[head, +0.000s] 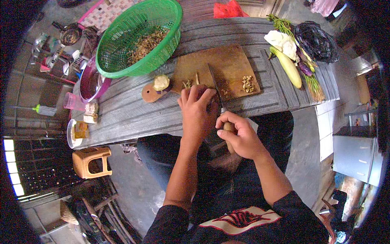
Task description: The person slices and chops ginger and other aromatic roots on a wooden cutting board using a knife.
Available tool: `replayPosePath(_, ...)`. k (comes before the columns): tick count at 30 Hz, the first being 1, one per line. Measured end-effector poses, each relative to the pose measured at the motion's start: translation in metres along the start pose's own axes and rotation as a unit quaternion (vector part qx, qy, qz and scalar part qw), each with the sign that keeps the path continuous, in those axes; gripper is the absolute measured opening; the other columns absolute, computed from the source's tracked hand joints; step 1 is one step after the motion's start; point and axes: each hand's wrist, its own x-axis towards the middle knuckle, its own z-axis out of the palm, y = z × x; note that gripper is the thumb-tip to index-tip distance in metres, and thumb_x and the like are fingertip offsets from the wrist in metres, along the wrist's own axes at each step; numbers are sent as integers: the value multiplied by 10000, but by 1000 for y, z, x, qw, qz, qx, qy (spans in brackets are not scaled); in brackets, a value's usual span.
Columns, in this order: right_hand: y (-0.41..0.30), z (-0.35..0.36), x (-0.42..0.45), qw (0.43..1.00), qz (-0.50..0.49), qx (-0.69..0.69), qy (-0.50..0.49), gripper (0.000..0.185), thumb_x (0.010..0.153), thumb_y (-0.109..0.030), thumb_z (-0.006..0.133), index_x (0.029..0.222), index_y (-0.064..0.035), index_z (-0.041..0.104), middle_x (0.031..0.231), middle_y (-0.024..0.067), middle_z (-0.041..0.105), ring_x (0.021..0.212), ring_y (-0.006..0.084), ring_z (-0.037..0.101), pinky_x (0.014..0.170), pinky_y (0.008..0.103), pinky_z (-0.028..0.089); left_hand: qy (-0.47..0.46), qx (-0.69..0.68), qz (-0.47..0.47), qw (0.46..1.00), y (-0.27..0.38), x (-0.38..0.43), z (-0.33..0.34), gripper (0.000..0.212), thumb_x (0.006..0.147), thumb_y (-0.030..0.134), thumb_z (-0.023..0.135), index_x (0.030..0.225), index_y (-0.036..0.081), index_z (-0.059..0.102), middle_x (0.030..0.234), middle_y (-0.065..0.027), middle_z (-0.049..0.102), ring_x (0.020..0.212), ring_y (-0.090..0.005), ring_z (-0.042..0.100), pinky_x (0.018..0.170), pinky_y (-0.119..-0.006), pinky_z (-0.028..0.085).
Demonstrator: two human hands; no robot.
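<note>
My right hand [240, 134] is closed around the wooden handle of a kitchen knife [215, 82]. The blade lies across a wooden cutting board [195, 64], pointing away from me. Left of the blade, my left hand [196, 102] bends its fingers down onto the board; whatever is under them is hidden. Thin pale strips [197, 78] show just beyond those fingertips. To the right of the knife is a small pile of chopped pieces [248, 84]. A pale cut chunk of food [161, 82] sits by the board's handle [150, 94].
A green plastic basket [105, 61] holding brownish bits stands at the left, beside a purple basin [105, 84]. At the right lie a pale green eggplant [288, 68], cauliflower [281, 42] and a black plastic bag [317, 41]. The grey table's near edge [146, 135] crosses above my lap.
</note>
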Motion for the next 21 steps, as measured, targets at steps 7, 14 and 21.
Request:
replayPosePath(7, 10, -9, 11, 999, -17, 12, 27, 90, 941, -83, 666, 1000, -98, 599, 712, -43, 502, 525, 49, 463, 515, 252, 384, 3, -2, -1, 1000, 3, 1, -2, 323, 779, 110, 776, 1094, 146, 713, 1147, -69, 639, 1119, -354, 542, 948, -488, 421)
replayPosePath(14, 14, 2, 4, 999, 5, 42, 19, 88, 961, -89, 655, 1013, -106, 585, 670, -55, 480, 475, 35, 437, 452, 245, 352, 1, -32, -25, 999, 4, 2, -1, 293, 769, 81, 778, 1044, 106, 683, 1149, -91, 637, 1118, -368, 538, 956, -494, 419)
replayPosePath(21, 2, -5, 6, 991, 24, 129, 9, 94, 983, -89, 640, 1040, -113, 569, 605, -78, 432, 443, 30, 405, 410, 241, 317, 79, 9, -18, 997, -1, -9, -15, 363, 755, 65, 798, 1098, 147, 712, 1220, -93, 621, 1188, -362, 522, 1036, -494, 412)
